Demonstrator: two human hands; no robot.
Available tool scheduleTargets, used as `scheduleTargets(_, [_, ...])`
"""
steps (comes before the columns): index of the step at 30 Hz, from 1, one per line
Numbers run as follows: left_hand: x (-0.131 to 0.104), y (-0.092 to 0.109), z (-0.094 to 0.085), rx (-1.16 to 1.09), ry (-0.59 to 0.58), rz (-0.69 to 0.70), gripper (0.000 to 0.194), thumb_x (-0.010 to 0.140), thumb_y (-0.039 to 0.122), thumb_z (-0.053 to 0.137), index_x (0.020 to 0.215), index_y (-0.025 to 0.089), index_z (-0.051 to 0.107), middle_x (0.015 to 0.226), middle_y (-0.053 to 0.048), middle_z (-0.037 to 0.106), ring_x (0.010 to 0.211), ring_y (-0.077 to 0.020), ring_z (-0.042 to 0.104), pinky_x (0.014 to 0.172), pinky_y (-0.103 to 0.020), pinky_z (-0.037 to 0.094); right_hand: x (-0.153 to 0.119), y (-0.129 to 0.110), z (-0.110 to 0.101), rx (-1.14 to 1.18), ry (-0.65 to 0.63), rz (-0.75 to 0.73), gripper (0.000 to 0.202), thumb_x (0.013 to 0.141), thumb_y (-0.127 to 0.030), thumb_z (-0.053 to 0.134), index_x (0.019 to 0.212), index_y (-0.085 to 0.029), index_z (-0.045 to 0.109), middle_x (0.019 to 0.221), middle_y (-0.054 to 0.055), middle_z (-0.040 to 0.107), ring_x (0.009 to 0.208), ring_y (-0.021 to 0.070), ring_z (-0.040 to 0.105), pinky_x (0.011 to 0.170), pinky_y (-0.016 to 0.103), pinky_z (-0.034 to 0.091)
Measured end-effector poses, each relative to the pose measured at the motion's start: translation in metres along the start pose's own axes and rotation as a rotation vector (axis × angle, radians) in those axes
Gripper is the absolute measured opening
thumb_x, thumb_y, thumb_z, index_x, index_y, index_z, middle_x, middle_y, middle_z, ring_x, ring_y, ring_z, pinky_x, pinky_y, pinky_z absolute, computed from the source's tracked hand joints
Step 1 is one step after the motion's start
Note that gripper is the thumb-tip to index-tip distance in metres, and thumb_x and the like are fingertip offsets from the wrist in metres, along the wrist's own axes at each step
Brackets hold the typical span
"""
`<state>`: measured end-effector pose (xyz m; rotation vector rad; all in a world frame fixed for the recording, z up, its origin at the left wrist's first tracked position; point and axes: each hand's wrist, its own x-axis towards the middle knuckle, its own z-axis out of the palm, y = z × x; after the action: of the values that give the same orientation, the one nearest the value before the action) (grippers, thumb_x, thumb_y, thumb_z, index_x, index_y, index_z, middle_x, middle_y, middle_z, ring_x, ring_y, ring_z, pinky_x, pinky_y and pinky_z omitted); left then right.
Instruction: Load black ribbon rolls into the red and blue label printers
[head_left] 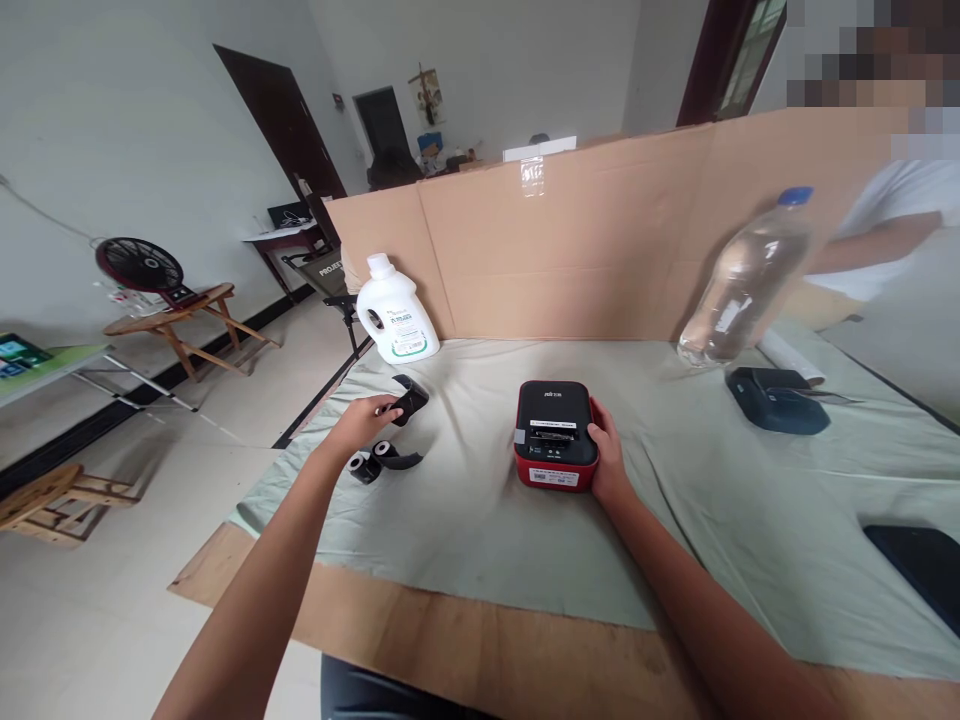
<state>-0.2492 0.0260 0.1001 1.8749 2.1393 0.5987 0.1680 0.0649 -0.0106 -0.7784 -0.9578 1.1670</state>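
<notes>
My left hand (373,416) is closed on a black paper roll (409,402), its loose end curling up at the far side. Just below it, two more black rolls with white cores lie on the cloth: a nearer roll (365,467) and a second roll (385,452) with its strip trailing to the right. A red and black label printer (555,437) sits at the middle of the table, lid down, white stickers on its top and front. My right hand (609,456) grips its right side, thumb at the top edge and fingers behind.
A white detergent bottle (401,315) stands at the back left before a cardboard screen (570,260). At the back right are a large clear bottle (742,285) and a dark device (776,400) beside a pale roll. A black object (919,565) lies far right, near another person's arm (877,243).
</notes>
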Motion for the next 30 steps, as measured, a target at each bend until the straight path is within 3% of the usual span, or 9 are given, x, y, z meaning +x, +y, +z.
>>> scheduleTargets(3, [-0.031, 0.022, -0.007, -0.102, -0.016, 0.106, 0.042, 0.086, 0.051, 0.060, 0.118, 0.025, 0.069, 0.115, -0.006, 0.075, 0.096, -0.0271, 0.068, 0.086, -0.034, 0.051, 0.000, -0.001, 0.001, 0.011, -0.003, 0.010, 0.053, 0.086, -0.043, 0.063, 0.137, -0.027, 0.057, 0.151, 0.006, 0.054, 0.143, 0.0290, 0.046, 0.123, 0.054, 0.032])
scheduleTargets(7, [-0.082, 0.035, -0.004, -0.176, -0.156, 0.202, 0.044, 0.092, 0.046, 0.058, 0.129, 0.024, 0.065, 0.128, -0.008, 0.070, 0.114, -0.0280, 0.067, 0.094, -0.036, 0.053, -0.001, -0.002, 0.002, 0.035, -0.002, 0.030, 0.054, 0.085, -0.044, 0.064, 0.136, -0.027, 0.059, 0.149, 0.006, 0.057, 0.141, 0.0298, 0.048, 0.121, 0.055, 0.034])
scheduleTargets(13, [-0.122, 0.001, 0.030, -0.125, -0.196, 0.222, 0.045, 0.094, 0.036, 0.054, 0.136, 0.023, 0.062, 0.133, -0.011, 0.068, 0.120, -0.0278, 0.065, 0.102, -0.042, 0.053, 0.000, -0.002, 0.004, 0.051, 0.007, 0.025, 0.052, 0.085, -0.042, 0.065, 0.134, -0.027, 0.060, 0.146, 0.006, 0.059, 0.139, 0.0283, 0.050, 0.121, 0.051, 0.035])
scheduleTargets(17, [-0.126, -0.002, 0.031, -0.066, -0.136, 0.255, 0.045, 0.093, 0.034, 0.055, 0.136, 0.023, 0.063, 0.131, -0.011, 0.068, 0.121, -0.0291, 0.063, 0.103, -0.046, 0.052, -0.004, -0.004, 0.003, -0.003, 0.033, 0.027, 0.051, 0.086, -0.045, 0.064, 0.133, -0.025, 0.061, 0.144, 0.007, 0.060, 0.137, 0.0283, 0.053, 0.119, 0.051, 0.038])
scheduleTargets(19, [-0.124, 0.017, 0.026, -0.027, -0.047, 0.273, 0.047, 0.091, 0.038, 0.060, 0.136, 0.024, 0.064, 0.131, -0.010, 0.069, 0.125, -0.0313, 0.059, 0.108, -0.049, 0.048, -0.012, -0.008, -0.004, -0.043, 0.018, 0.046, 0.051, 0.088, -0.049, 0.061, 0.133, -0.024, 0.061, 0.144, 0.008, 0.061, 0.136, 0.0292, 0.054, 0.118, 0.052, 0.038])
scheduleTargets(22, [-0.111, 0.067, 0.035, -0.153, 0.046, 0.239, 0.048, 0.095, 0.047, 0.057, 0.134, 0.022, 0.066, 0.130, -0.010, 0.069, 0.117, -0.0287, 0.063, 0.108, -0.045, 0.046, -0.030, -0.016, -0.018, -0.172, -0.122, 0.023, 0.055, 0.091, -0.046, 0.054, 0.142, -0.025, 0.056, 0.150, 0.009, 0.056, 0.141, 0.0304, 0.050, 0.119, 0.053, 0.037])
scheduleTargets(25, [-0.085, 0.125, 0.068, -0.412, -0.111, 0.144, 0.061, 0.095, 0.057, 0.052, 0.139, 0.016, 0.062, 0.112, -0.011, 0.075, 0.094, -0.0235, 0.069, 0.094, -0.036, 0.053, -0.046, -0.028, -0.030, -0.548, -0.308, -0.119, 0.075, 0.087, -0.041, 0.063, 0.156, -0.025, 0.040, 0.157, 0.012, 0.048, 0.144, 0.0340, 0.046, 0.120, 0.057, 0.036])
scheduleTargets(27, [-0.065, 0.156, 0.094, -0.620, -0.293, 0.058, 0.065, 0.098, 0.060, 0.043, 0.139, 0.014, 0.063, 0.096, -0.009, 0.075, 0.069, -0.0182, 0.067, 0.073, -0.031, 0.054, -0.051, -0.033, -0.033, -0.816, -0.355, -0.231, 0.089, 0.082, -0.041, 0.070, 0.160, -0.024, 0.031, 0.157, 0.015, 0.047, 0.144, 0.0384, 0.045, 0.118, 0.062, 0.037])
scheduleTargets(30, [-0.041, 0.178, 0.120, -0.789, -0.411, 0.008, 0.060, 0.095, 0.061, 0.050, 0.129, 0.015, 0.068, 0.073, -0.004, 0.069, 0.046, -0.0124, 0.052, 0.048, -0.025, 0.043, -0.051, -0.035, -0.028, -1.039, -0.344, -0.344, 0.096, 0.082, -0.044, 0.071, 0.163, -0.029, 0.021, 0.151, 0.017, 0.052, 0.137, 0.0415, 0.053, 0.109, 0.063, 0.046])
